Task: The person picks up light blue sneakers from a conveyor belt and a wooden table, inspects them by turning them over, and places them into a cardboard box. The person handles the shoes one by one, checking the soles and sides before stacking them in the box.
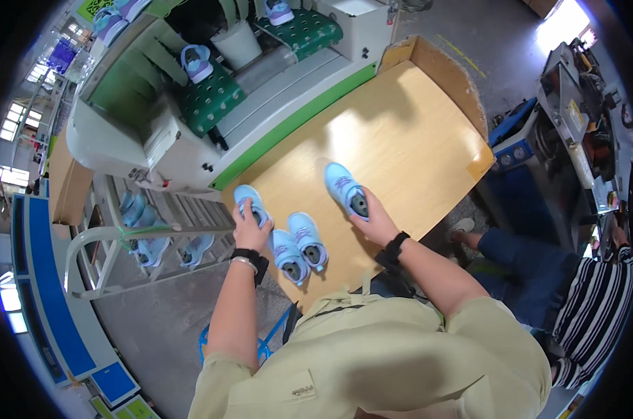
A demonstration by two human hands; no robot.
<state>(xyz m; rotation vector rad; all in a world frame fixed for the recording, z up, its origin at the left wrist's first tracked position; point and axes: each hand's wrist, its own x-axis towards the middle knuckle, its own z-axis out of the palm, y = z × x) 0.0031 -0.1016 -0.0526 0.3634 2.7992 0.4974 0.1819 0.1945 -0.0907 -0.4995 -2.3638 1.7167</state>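
Observation:
My left hand is closed round the heel end of a light blue shoe at the left edge of the wooden table. Toward the table's middle, my right hand grips another light blue shoe by its heel, with the toe pointing away from me. Between my hands, nearer to me, a pair of matching shoes stands side by side: one shoe on the left, the other shoe on the right. Both my wrists wear black bands.
Beyond the table, a white and green machine has green perforated belts carrying a shoe and another shoe. More shoes lie on a metal rack at left. A cardboard guard edges the table's far right. A person in a striped top is at right.

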